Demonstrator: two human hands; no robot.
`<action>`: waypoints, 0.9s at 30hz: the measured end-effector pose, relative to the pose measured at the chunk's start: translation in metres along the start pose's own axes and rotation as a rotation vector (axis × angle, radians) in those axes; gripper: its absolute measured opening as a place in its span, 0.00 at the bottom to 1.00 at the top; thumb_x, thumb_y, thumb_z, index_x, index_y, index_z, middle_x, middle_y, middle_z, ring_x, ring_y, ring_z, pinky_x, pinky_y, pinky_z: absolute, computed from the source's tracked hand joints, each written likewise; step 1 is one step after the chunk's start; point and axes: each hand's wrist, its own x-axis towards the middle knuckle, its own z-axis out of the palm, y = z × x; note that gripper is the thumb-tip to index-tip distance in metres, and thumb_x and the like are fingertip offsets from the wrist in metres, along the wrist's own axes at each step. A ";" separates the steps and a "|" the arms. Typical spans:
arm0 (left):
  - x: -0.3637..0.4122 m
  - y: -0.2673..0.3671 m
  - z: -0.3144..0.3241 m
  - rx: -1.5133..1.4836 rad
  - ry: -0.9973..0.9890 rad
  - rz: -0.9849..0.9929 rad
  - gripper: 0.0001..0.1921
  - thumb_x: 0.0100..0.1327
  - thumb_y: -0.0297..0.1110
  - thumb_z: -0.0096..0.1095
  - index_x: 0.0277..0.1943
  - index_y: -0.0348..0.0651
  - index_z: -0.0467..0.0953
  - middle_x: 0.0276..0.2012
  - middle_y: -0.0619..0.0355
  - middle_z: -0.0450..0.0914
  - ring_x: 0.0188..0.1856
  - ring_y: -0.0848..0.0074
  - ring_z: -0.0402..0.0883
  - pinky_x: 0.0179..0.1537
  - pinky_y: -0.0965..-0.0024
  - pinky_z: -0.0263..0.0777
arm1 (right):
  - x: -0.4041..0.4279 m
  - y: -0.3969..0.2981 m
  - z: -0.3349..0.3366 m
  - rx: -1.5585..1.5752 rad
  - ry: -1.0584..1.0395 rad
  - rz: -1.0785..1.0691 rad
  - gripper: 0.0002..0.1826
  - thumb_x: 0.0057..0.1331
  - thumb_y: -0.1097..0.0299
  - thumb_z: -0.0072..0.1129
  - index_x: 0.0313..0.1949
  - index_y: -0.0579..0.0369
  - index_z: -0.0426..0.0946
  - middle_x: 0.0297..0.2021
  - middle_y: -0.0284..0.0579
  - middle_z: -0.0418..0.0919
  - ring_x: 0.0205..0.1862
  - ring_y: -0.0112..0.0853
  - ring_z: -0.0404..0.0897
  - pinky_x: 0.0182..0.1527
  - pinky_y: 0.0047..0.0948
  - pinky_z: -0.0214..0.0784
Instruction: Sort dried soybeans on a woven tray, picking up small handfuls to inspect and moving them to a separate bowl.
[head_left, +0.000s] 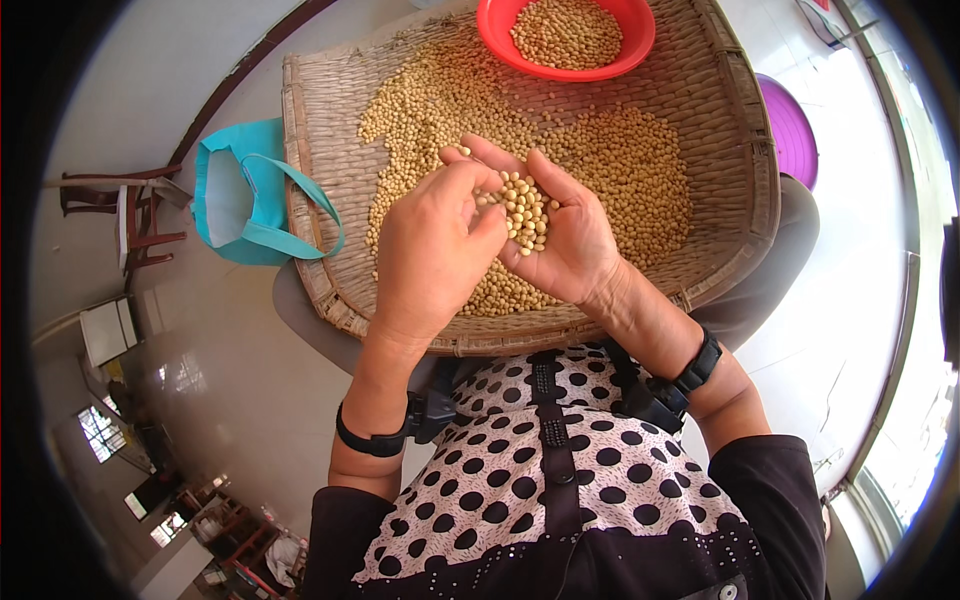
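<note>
My right hand is palm up and cupped, holding a small heap of soybeans in its palm. Over that heap bends my left hand, its back to me, thumb and forefinger slightly apart at the edge of the held beans. Its other fingers are curled out of sight, so whether it pinches a bean is hidden. One single soybean shows by the fingertips beyond my left hand. Below both hands, loose soybeans spread across a woven bamboo tray resting on my lap.
A red plastic bowl with soybeans stands at the tray's far side. To the left hangs or stands a turquoise bag, its handle over the tray rim. A purple round plastic object is at right. A wooden chair is farther left.
</note>
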 end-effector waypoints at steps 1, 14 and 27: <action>0.000 0.001 0.001 0.008 -0.006 -0.018 0.09 0.56 0.21 0.67 0.40 0.34 0.79 0.21 0.65 0.63 0.23 0.85 0.57 0.24 0.74 0.54 | 0.000 0.000 0.000 0.000 0.001 -0.001 0.29 0.79 0.51 0.30 0.70 0.55 0.62 0.68 0.44 0.67 0.63 0.34 0.73 0.65 0.34 0.68; 0.004 -0.006 -0.002 -0.599 -0.015 -0.073 0.05 0.65 0.24 0.59 0.42 0.34 0.75 0.30 0.61 0.74 0.27 0.86 0.67 0.25 0.79 0.61 | 0.001 -0.003 -0.008 0.101 -0.092 -0.012 0.28 0.79 0.52 0.30 0.70 0.55 0.61 0.69 0.47 0.65 0.66 0.37 0.70 0.68 0.38 0.65; -0.007 -0.015 -0.014 -0.355 0.026 -0.018 0.06 0.66 0.23 0.62 0.44 0.36 0.79 0.24 0.72 0.71 0.24 0.92 0.60 0.27 0.83 0.56 | 0.002 -0.003 -0.010 0.216 -0.160 -0.018 0.28 0.80 0.54 0.29 0.70 0.57 0.58 0.68 0.51 0.65 0.69 0.41 0.66 0.69 0.44 0.64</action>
